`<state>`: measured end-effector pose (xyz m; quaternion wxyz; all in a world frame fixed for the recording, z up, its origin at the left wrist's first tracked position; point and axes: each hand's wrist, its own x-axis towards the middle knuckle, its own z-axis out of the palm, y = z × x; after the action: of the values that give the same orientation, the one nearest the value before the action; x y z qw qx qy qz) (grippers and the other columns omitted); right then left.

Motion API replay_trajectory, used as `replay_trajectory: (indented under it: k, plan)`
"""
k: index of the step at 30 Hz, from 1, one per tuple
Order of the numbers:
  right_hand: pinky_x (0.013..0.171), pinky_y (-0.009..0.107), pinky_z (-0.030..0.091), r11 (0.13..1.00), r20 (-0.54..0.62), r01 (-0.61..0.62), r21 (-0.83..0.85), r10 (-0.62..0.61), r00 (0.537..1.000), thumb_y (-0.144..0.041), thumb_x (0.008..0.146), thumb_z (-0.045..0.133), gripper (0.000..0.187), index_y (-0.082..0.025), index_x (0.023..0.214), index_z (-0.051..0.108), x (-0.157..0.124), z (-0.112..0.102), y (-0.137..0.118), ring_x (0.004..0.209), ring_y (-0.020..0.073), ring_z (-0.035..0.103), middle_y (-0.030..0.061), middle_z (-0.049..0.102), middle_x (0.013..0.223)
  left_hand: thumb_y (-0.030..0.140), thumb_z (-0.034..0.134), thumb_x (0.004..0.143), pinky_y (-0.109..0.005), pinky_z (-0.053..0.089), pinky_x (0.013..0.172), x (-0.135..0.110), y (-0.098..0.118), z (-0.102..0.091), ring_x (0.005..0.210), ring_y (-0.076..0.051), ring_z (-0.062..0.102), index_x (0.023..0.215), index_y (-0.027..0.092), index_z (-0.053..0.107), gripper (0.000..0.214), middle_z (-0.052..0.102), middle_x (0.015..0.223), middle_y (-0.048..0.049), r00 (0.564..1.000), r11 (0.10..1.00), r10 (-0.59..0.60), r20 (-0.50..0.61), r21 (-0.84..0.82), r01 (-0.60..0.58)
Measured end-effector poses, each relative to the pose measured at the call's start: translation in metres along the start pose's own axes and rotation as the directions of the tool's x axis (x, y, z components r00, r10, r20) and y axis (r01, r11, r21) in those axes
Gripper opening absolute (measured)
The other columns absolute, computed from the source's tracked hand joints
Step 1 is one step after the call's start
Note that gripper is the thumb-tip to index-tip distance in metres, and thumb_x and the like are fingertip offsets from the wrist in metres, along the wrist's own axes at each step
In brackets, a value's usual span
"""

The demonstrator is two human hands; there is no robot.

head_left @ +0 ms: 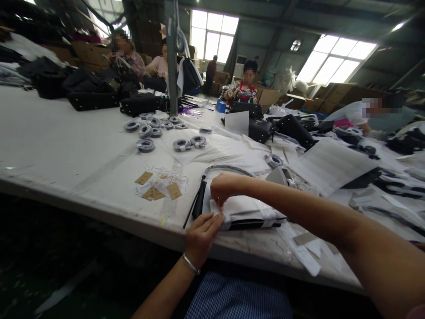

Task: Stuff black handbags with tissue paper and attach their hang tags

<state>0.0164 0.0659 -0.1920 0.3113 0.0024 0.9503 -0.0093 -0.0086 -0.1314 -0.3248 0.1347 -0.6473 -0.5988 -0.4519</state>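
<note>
A black handbag (247, 224) lies flat near the table's front edge, partly wrapped in white sheeting (241, 204) with clear tape across it. Its handle (229, 168), covered in grey wrapping, arches behind. My left hand (203, 232) rests its outstretched fingers on the bag's near left corner. Just above them, my right hand (224, 188) points downward with its fingertips pinched together at the sheeting. Whatever is in that pinch is too small to make out. A black strap (195, 201) hangs off the bag's left end.
Brown and white tags (159, 188) lie left of the bag. Behind them are wrapped grey coils (146, 145) and stacked white sheets (219, 148). A tape dispenser (281, 176) stands at right, near paper scraps (302, 252). Several people work around black bags (260, 128) beyond a metal post (171, 66).
</note>
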Motion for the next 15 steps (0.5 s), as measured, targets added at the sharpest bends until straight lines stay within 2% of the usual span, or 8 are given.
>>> replay_trajectory:
  k: [6, 11, 15]
  plan:
    - [0.057, 0.025, 0.028, 0.992, -0.098, -0.113, 0.06, 0.118, 0.988, -0.066, 0.061, 0.076, 0.049, -0.021, 0.08, 0.078, 0.001, 0.002, 0.021, 0.057, 0.0118, 0.052, 0.0003, 0.071, 0.069, 0.011, 0.056, 0.092, -0.032, 0.059, 0.089, 0.002, 0.002, -0.002, 0.102, -0.018, 0.066, 0.123, 0.025, 0.063, 0.035, 0.073, 0.113, 0.0007, 1.0, 1.0, -0.004, 0.002, -0.001, 0.004]
    - [0.057, 0.024, 0.031, 0.959, 0.057, -0.162, 0.235, 0.152, 0.987, -0.069, 0.059, 0.075, 0.054, -0.018, 0.078, 0.076, 0.013, 0.006, 0.041, 0.058, 0.0117, 0.055, -0.0007, 0.07, 0.067, 0.013, 0.057, 0.092, -0.031, 0.059, 0.088, 0.003, 0.003, -0.002, 0.101, -0.018, 0.066, 0.122, 0.025, 0.064, 0.033, 0.073, 0.112, 0.0014, 1.0, 1.0, -0.007, -0.002, 0.0, 0.007]
    - [0.06, 0.024, 0.034, 0.949, 0.06, -0.177, 0.262, 0.167, 0.984, -0.067, 0.053, 0.079, 0.058, -0.017, 0.081, 0.076, 0.021, 0.009, 0.05, 0.06, 0.0127, 0.055, -0.0009, 0.069, 0.066, 0.012, 0.056, 0.092, -0.031, 0.059, 0.088, 0.003, 0.003, 0.0, 0.1, -0.018, 0.067, 0.122, 0.025, 0.064, 0.033, 0.073, 0.111, 0.0004, 1.0, 1.0, -0.015, -0.018, 0.0, 0.015]
